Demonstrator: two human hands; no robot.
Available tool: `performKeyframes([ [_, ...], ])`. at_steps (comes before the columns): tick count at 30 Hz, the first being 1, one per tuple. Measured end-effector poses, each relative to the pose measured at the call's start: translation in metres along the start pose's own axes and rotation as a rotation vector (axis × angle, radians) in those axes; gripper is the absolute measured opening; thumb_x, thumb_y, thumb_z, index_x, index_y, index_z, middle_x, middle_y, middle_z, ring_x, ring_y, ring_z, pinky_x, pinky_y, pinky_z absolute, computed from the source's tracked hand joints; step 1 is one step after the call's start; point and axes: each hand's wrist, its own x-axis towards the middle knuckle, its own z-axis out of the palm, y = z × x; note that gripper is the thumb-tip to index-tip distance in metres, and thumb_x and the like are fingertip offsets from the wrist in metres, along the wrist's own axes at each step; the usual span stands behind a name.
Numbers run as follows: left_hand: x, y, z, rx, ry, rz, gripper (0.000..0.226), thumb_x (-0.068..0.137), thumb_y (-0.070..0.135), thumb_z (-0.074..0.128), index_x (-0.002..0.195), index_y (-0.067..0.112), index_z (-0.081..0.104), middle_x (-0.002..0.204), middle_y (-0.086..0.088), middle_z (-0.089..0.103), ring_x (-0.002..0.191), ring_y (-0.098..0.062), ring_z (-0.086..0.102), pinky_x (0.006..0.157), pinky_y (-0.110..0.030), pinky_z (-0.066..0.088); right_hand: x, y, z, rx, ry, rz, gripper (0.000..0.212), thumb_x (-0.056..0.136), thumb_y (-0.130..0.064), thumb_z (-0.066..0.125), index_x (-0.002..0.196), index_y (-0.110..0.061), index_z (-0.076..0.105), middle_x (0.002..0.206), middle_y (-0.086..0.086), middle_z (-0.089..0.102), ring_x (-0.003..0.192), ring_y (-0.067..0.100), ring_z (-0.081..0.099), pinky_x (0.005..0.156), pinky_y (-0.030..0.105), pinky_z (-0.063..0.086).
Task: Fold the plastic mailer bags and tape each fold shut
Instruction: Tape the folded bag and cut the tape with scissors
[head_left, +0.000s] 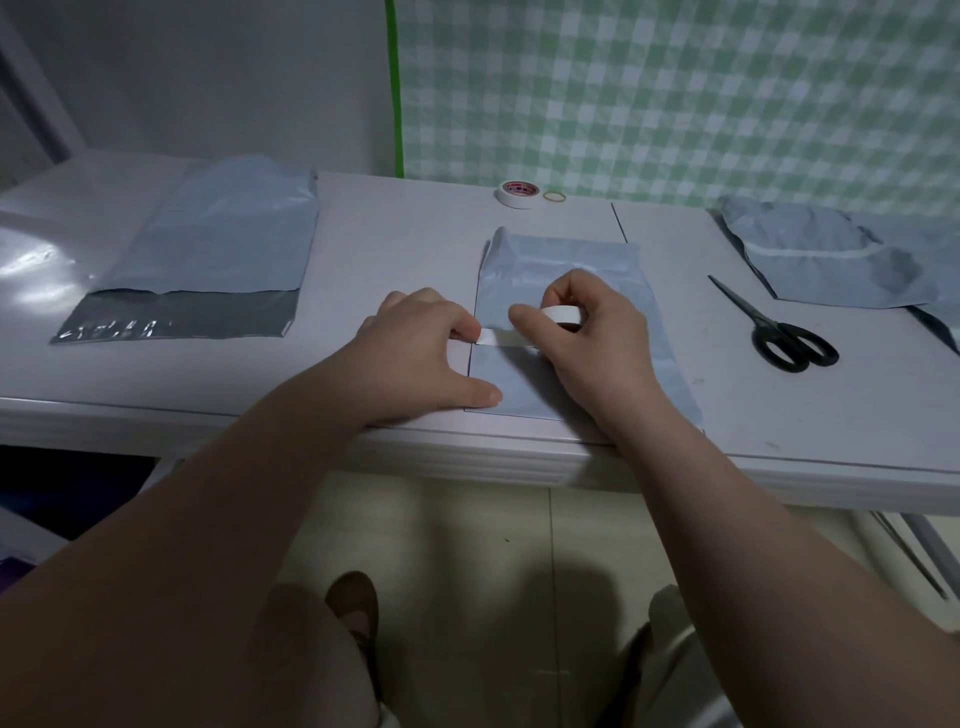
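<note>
Tape laid across fold: step in hand

Table edge, white, nearest me. Just beyond it lies the folded mailer bag, grey-blue, flat at the middle of the table.

- Left hand: one fingertip presses the free end of the tape strip down at the bag's left edge, with the thumb spread on the bag's near corner. It grips nothing.
- Right hand: fingers curled round the tape roll, held on the bag with the strip drawn leftward from it.

I judge the fold is made and the taping half done. The next move calls for running the strip further across, then cutting it.

- Scissors: black handles, lying to the right, untouched.
- Unfolded mailer: far left, silver flap toward me; its glinting marks are unreadable.
- Finished bags: heaped at far right.
- Spare roll: red label, illegible, with a rubber band just beside it.
- Checked cloth: green and white, behind everything.
</note>
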Motion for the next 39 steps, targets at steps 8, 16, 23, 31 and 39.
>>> performKeyframes([
  [8,-0.001,0.003,-0.002,0.057,-0.024,0.011,0.066,0.069,0.052,0.072,0.125,0.025,0.054,0.120,0.001,0.046,0.119,-0.019,0.036,0.103,-0.039,0.035,0.009,-0.014,0.009,-0.341,-0.078,0.050,0.016,0.074,-0.032,0.068,0.067,-0.029,0.054,0.075,-0.007,0.063,0.078,0.016,0.061,0.061,0.028,0.045],
  [16,0.001,0.003,-0.003,0.117,-0.051,0.027,0.068,0.068,0.056,0.068,0.126,0.024,0.054,0.118,0.001,0.046,0.116,-0.021,0.039,0.102,-0.040,0.036,0.010,-0.022,0.015,-0.458,-0.078,0.119,0.015,0.071,-0.031,0.071,0.078,-0.023,0.062,0.084,-0.003,0.064,0.083,0.020,0.059,0.061,0.026,0.038],
  [23,0.002,0.006,-0.002,0.189,-0.066,0.018,0.067,0.072,0.056,0.066,0.128,0.022,0.054,0.119,-0.004,0.046,0.117,-0.025,0.039,0.100,-0.041,0.038,0.010,-0.024,0.018,-0.517,-0.093,0.117,0.016,0.073,-0.030,0.069,0.083,-0.021,0.061,0.089,-0.003,0.065,0.088,0.021,0.059,0.062,0.027,0.038],
  [31,-0.008,0.010,-0.005,0.219,0.015,-0.025,0.071,0.075,0.055,0.068,0.130,0.019,0.043,0.121,-0.006,0.040,0.116,-0.025,0.036,0.085,-0.034,0.037,0.008,-0.023,0.019,-0.544,-0.080,0.111,0.016,0.076,-0.031,0.068,0.086,-0.021,0.061,0.090,-0.003,0.064,0.088,0.021,0.058,0.062,0.027,0.038],
  [39,-0.022,0.007,0.014,0.322,0.079,0.026,0.057,0.090,0.059,0.028,0.138,0.033,0.043,0.145,0.001,0.033,0.130,-0.022,0.029,0.100,-0.035,0.029,0.007,-0.024,0.018,-0.584,-0.105,0.069,0.020,0.079,-0.034,0.067,0.093,-0.022,0.059,0.100,-0.001,0.064,0.097,0.023,0.057,0.067,0.030,0.042],
])
